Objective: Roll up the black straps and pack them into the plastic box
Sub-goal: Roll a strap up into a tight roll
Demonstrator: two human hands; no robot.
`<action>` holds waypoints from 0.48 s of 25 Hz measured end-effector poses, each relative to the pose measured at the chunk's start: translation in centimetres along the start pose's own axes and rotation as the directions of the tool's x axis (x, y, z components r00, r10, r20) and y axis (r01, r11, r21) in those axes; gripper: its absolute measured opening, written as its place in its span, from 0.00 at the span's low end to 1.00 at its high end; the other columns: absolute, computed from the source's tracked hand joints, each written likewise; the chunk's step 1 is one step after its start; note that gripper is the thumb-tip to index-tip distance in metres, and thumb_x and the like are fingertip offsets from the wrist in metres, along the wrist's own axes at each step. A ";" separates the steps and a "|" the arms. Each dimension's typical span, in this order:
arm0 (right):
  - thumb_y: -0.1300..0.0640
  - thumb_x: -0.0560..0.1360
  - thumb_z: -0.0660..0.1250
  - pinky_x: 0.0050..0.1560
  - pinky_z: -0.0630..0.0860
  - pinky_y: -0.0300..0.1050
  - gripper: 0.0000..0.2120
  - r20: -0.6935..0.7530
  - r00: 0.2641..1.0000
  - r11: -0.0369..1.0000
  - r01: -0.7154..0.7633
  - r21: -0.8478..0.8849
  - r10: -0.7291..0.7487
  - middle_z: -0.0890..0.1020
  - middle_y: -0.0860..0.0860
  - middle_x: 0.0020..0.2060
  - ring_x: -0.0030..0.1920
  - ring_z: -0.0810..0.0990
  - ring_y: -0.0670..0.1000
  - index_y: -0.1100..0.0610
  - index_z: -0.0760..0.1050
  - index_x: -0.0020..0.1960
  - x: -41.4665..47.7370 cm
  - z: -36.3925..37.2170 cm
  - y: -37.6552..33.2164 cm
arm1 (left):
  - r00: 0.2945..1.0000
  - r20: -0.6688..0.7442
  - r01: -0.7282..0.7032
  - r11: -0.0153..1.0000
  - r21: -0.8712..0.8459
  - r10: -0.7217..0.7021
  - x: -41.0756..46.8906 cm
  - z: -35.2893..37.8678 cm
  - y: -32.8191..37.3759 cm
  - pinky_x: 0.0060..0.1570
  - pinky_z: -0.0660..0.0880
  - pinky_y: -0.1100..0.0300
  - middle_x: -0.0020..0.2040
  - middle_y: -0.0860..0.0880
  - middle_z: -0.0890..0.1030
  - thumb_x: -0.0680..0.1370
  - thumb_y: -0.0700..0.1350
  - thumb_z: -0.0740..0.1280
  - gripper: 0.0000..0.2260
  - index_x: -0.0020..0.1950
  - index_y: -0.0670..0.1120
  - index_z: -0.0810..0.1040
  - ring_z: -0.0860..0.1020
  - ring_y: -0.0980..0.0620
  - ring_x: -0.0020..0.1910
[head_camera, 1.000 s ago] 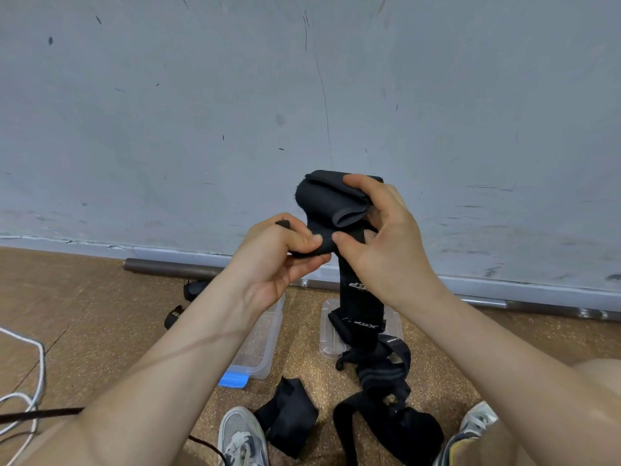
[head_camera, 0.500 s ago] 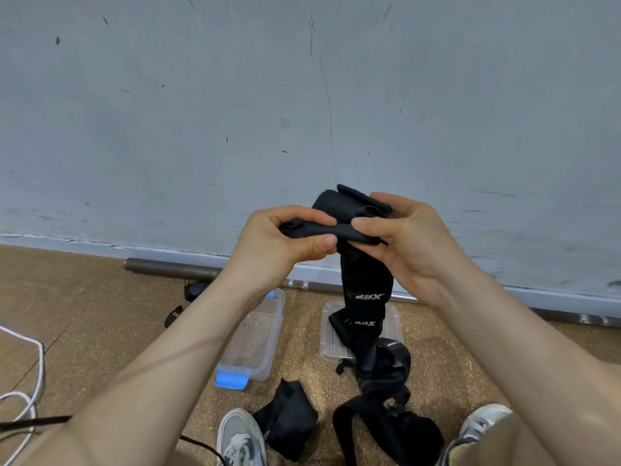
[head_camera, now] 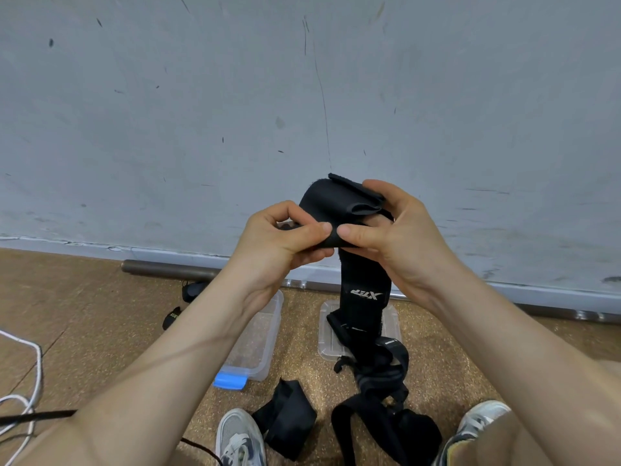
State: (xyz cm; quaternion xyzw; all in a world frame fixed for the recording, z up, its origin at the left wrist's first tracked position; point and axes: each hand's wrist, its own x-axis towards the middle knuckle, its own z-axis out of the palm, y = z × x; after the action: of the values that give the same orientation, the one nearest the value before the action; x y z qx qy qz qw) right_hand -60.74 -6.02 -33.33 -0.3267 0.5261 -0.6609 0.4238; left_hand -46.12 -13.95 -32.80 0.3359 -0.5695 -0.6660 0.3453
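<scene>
Black strap [head_camera: 336, 205] is held up in front of the grey wall [head_camera: 201, 112], its upper end partly rolled into a loose coil. The left hand [head_camera: 285, 243] pinches the strap's edge between thumb and curled fingers. The right hand [head_camera: 396, 230] grips the coil, thumb on the front and fingers wrapped behind. The two thumbs nearly touch. The rest of the strap hangs down, showing a white logo, and ends in a tangle on the cork floor [head_camera: 84, 314] between the left shoe [head_camera: 238, 438] and the right shoe [head_camera: 480, 418]. The clear plastic box [head_camera: 268, 331], with a blue clip, stands on the floor near its wall edge, partly behind the left forearm. A clear lid [head_camera: 326, 331] lies near it to the right, behind the hanging strap. A folded black strap [head_camera: 285, 418] lies just beside the left shoe.
</scene>
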 end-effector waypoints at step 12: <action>0.75 0.71 0.69 0.37 0.80 0.42 0.28 -0.111 0.993 0.995 -0.032 0.099 0.043 0.78 0.57 0.57 0.40 0.84 0.52 0.59 0.71 0.68 -0.2 -0.2 -0.5 | 0.981 0.158 -0.130 0.987 0.098 0.113 0.1 0.1 -0.6 0.51 0.80 0.53 0.43 0.40 0.84 0.67 0.40 0.77 0.14 0.49 0.39 0.80 0.84 0.44 0.44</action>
State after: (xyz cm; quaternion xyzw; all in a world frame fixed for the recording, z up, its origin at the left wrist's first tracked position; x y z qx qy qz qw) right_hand -60.94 -5.73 -32.91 -0.2577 0.5227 -0.6950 0.4211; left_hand -46.28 -13.91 -33.43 0.2667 -0.6489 -0.6357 0.3221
